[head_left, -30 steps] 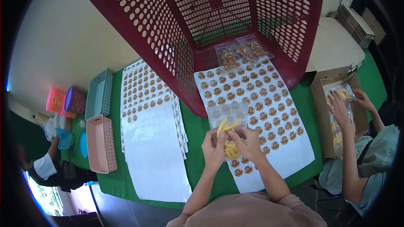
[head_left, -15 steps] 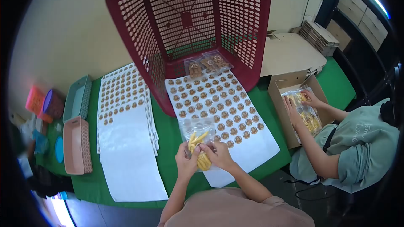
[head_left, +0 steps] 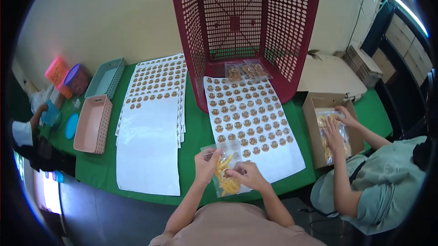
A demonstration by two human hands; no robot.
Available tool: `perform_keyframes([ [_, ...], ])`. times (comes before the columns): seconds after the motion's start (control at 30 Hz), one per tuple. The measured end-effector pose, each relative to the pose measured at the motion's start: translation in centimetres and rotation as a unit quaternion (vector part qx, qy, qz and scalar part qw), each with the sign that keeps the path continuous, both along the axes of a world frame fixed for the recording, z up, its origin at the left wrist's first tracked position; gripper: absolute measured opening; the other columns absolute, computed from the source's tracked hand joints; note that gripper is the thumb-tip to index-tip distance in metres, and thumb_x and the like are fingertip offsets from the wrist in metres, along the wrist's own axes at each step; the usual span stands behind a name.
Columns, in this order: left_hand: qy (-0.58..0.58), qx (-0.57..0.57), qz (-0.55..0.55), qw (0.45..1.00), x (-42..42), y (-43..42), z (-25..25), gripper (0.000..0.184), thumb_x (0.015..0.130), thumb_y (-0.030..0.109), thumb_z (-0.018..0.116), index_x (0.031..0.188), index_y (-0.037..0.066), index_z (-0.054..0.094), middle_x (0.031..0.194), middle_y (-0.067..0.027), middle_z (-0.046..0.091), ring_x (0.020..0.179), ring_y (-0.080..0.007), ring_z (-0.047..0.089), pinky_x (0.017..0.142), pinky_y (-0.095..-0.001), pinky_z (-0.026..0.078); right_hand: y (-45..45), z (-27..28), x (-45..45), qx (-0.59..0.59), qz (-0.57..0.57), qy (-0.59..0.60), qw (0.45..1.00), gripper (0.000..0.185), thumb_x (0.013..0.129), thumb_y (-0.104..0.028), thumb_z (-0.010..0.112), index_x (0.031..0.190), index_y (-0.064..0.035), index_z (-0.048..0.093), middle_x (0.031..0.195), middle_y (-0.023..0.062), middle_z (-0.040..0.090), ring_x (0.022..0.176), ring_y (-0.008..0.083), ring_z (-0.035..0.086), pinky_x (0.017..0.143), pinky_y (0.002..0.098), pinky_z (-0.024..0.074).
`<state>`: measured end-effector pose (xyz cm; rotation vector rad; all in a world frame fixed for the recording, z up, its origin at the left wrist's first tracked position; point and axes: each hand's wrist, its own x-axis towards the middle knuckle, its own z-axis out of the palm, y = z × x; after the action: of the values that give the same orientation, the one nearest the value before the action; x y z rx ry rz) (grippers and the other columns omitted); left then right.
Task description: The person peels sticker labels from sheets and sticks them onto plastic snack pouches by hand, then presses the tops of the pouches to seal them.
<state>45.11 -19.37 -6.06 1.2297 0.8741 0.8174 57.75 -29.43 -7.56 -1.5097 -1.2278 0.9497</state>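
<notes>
we have the bag [head_left: 228, 186] over the green table [head_left: 195, 129], left hand [head_left: 206, 164] pinching its upper edge, right hand [head_left: 250, 176] closed at its side; probably light, slippery and crushable, it suits an edge hold

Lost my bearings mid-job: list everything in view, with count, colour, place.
Crate: one, dark red, back centre
Brown packs: several, in crate
Sticker sheets: several, white, left and centre
Baskets: two, green and pink, left
Tubs: at least two, pink and purple, far left
Lid: one, blue, left
Cardboard box: one, brown, right
Yellow packs: several, in box
Flat cardboard: stack, brown, back right
Tabletop: one, green
Co-workers: two, right and far left
Held bag: one, yellow contents
Left hand, right hand: one each, bare, on bag
</notes>
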Motion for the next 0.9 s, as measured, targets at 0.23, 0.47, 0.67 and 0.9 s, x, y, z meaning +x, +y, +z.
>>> perform_keyframes([
  [0.23,-0.023,-0.014,-0.052,0.998,0.5,-2.7,-1.0,0.019,0.082,0.019,0.052,0.071,0.003,0.051,0.067,-0.0005,0.053,0.060,-0.0045,0.047,0.053,-0.0187,0.038,0.4,0.7,0.6,0.026,-0.023,0.268,0.963,0.027,0.080,-0.010,0.053,0.106,-0.0015,0.050,0.085,0.0051,0.054,0.081,0.0096,0.050,0.071,0.0224,0.0410],
  [0.47,0.000,0.019,-0.105,0.994,1.0,-3.0,-1.9,0.018,0.081,0.018,0.054,0.089,0.001,0.056,0.078,-0.0029,0.056,0.068,-0.0052,0.049,0.060,-0.0187,0.040,0.2,-0.2,1.7,0.081,-0.108,0.191,0.972,0.013,0.078,-0.009,0.055,0.083,0.0015,0.061,0.071,0.0011,0.053,0.065,0.0066,0.047,0.059,0.0185,0.0364],
  [0.67,0.013,0.059,-0.131,0.990,3.2,-2.8,-1.5,0.028,0.076,0.019,0.061,0.097,0.001,0.057,0.083,-0.0056,0.059,0.072,-0.0057,0.051,0.061,-0.0202,0.042,1.7,0.6,4.9,0.048,-0.165,0.333,0.927,0.018,0.079,-0.015,0.056,0.082,0.0026,0.059,0.077,0.0051,0.057,0.070,0.0081,0.051,0.063,0.0210,0.0400],
  [0.9,0.009,-0.015,-0.018,1.000,7.8,-2.2,0.0,0.029,0.076,0.021,0.060,0.093,-0.002,0.055,0.077,-0.0045,0.058,0.067,-0.0056,0.053,0.057,-0.0203,0.043,3.7,2.1,8.4,0.042,-0.092,0.147,0.984,0.029,0.074,-0.018,0.062,0.094,0.0016,0.052,0.086,0.0063,0.055,0.082,0.0101,0.050,0.073,0.0231,0.0407],
])
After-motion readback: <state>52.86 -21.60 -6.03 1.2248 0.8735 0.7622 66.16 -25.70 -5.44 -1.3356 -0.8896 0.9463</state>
